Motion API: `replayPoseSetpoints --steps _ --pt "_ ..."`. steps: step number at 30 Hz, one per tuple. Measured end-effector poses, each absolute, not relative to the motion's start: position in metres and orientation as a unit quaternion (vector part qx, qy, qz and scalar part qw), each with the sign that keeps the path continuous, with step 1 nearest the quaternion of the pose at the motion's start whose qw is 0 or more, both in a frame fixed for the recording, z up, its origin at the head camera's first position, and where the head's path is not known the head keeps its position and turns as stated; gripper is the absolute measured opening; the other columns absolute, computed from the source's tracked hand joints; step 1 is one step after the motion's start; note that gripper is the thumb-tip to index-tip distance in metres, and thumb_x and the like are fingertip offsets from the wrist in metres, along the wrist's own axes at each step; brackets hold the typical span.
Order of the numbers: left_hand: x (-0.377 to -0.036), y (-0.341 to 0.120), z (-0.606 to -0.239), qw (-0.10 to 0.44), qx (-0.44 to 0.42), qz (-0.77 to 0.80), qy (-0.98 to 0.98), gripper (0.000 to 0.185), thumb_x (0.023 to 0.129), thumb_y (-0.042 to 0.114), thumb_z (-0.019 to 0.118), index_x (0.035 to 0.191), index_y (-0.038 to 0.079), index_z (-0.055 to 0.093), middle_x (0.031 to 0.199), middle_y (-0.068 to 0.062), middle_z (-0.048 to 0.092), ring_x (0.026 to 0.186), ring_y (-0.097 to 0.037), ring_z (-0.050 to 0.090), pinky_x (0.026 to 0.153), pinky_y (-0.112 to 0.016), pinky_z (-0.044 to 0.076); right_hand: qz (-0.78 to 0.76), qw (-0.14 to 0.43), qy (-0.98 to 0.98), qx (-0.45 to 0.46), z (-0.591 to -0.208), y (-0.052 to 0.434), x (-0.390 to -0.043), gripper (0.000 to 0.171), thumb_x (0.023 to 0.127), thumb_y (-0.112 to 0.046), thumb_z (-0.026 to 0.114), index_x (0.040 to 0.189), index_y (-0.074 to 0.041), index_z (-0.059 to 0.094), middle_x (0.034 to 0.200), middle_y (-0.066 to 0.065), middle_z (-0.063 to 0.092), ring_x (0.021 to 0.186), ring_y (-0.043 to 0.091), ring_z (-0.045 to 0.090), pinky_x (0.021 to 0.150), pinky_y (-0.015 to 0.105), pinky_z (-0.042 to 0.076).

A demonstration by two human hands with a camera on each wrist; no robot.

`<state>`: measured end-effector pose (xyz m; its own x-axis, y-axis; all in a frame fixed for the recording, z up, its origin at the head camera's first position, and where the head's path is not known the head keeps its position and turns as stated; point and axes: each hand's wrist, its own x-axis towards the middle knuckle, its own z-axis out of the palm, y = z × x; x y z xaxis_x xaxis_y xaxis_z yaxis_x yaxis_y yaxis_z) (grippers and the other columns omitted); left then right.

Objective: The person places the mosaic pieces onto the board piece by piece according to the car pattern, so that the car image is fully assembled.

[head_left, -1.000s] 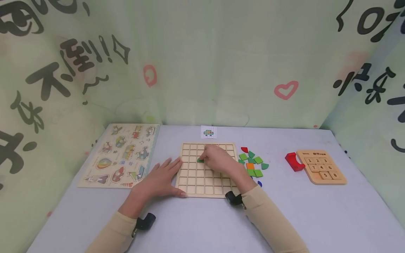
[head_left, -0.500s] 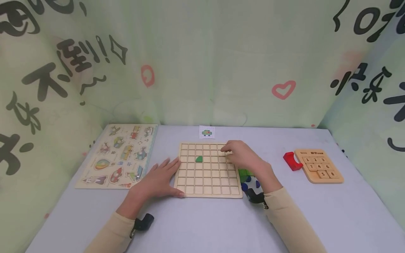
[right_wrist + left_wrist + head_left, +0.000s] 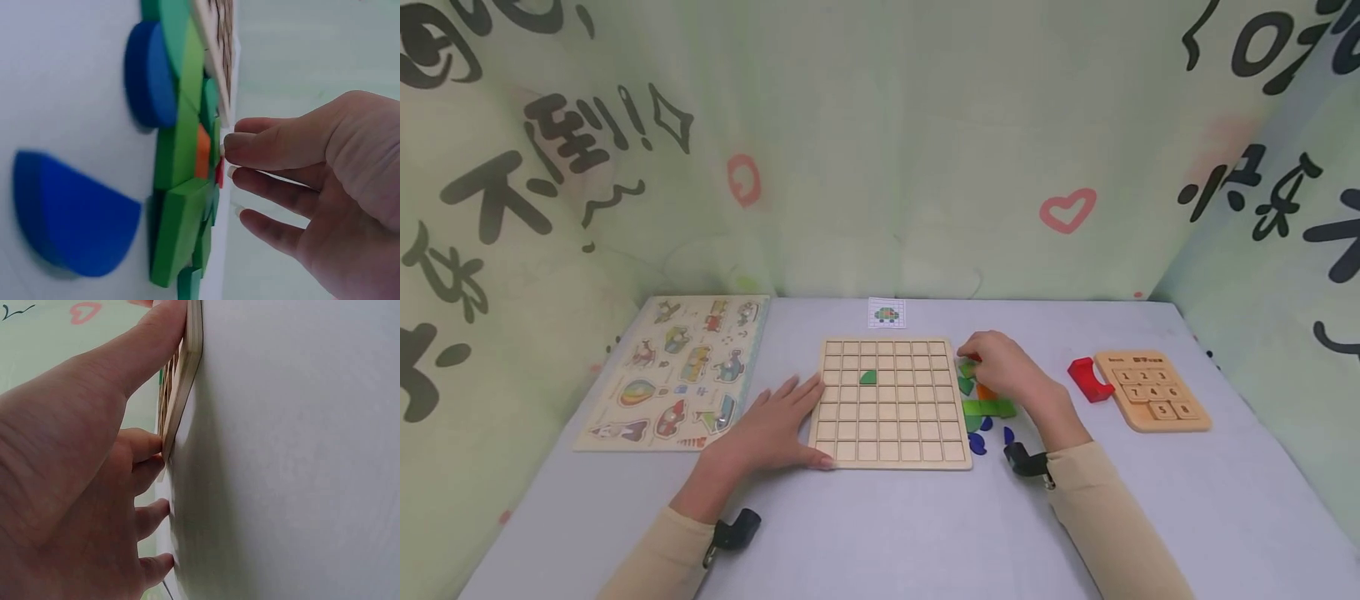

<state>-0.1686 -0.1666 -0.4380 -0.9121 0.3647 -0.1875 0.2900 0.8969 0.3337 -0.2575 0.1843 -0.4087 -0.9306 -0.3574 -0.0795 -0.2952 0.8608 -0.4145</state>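
Right hand (image 3: 1009, 375) over the loose coloured pieces (image 3: 990, 407) heaped on the worktop (image 3: 880, 533) just right of the grid board (image 3: 891, 402); fingers (image 3: 269, 145) loosely curved, tips down at the heap's far end beside a small red piece (image 3: 220, 172), nothing visibly gripped. Left hand (image 3: 772, 427) flat, fingers straight, pressed to the board's left edge, well away from the heap. One green piece (image 3: 868, 377) seated in a board cell.

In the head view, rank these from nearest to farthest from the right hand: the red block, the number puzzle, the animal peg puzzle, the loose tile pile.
1. Loose tile pile, directly beneath the right hand.
2. Red block, to its right.
3. Number puzzle, just beyond the block.
4. Animal peg puzzle, far left, past the grid board.
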Motion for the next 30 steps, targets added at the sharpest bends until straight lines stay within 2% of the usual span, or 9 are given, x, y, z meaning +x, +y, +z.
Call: replayPoseSetpoints --steps 3,6,12,16,20,30 --pt "-0.168 -0.167 -0.438 0.125 0.168 0.152 0.966 0.122 0.067 0.074 0.075 0.159 0.014 0.022 0.168 0.000 0.018 0.155 -0.035 0.014 0.122 -0.064 0.016 -0.181 0.070 0.965 -0.177 -0.411 0.186 -0.259 0.043 0.082 0.014 0.052 0.118 0.002 0.071 0.108 0.014 0.068 0.098 0.027 0.057 0.088 0.041 0.055" --pt "-0.168 -0.166 -0.439 0.125 0.168 0.152 0.966 0.122 0.066 0.074 0.075 0.159 0.015 0.022 0.168 0.001 0.018 0.156 -0.034 0.013 0.123 -0.063 0.016 -0.165 0.059 0.968 -0.177 -0.413 0.186 -0.259 0.040 0.080 0.014 0.054 0.112 0.000 0.074 0.101 0.012 0.066 0.090 0.024 0.051 0.079 0.036 0.051" --pt "-0.168 -0.165 -0.439 0.123 0.170 0.155 0.965 0.122 0.067 0.075 0.074 0.159 0.015 0.023 0.168 0.001 0.019 0.156 -0.033 0.013 0.123 -0.063 0.016 -0.178 0.046 0.971 -0.153 -0.412 0.188 -0.258 0.030 0.082 0.011 0.057 0.103 -0.003 0.074 0.100 0.010 0.068 0.094 0.026 0.055 0.088 0.044 0.054" --pt "-0.168 -0.165 -0.440 0.124 0.171 0.157 0.965 0.122 0.066 0.075 0.075 0.159 0.015 0.023 0.168 0.001 0.019 0.156 -0.034 0.013 0.123 -0.063 0.016 -0.193 0.025 0.970 -0.145 -0.409 0.187 -0.257 0.020 0.087 0.005 0.060 0.097 -0.007 0.072 0.097 0.009 0.070 0.090 0.027 0.057 0.086 0.044 0.055" --pt "-0.168 -0.166 -0.440 0.127 0.171 0.155 0.965 0.122 0.067 0.075 0.074 0.159 0.015 0.022 0.168 0.001 0.018 0.156 -0.034 0.013 0.123 -0.063 0.015 -0.223 0.003 0.963 -0.150 -0.405 0.179 -0.255 0.015 0.091 -0.001 0.064 0.098 -0.009 0.073 0.098 0.008 0.071 0.088 0.025 0.057 0.085 0.042 0.056" --pt "-0.168 -0.167 -0.439 0.123 0.170 0.149 0.966 0.122 0.067 0.075 0.074 0.159 0.014 0.022 0.168 0.000 0.018 0.156 -0.035 0.014 0.122 -0.064 0.016 -0.296 -0.009 0.934 -0.201 -0.402 0.136 -0.251 0.015 0.091 0.001 0.063 0.099 -0.006 0.074 0.099 0.009 0.073 0.091 0.023 0.065 0.083 0.040 0.056"
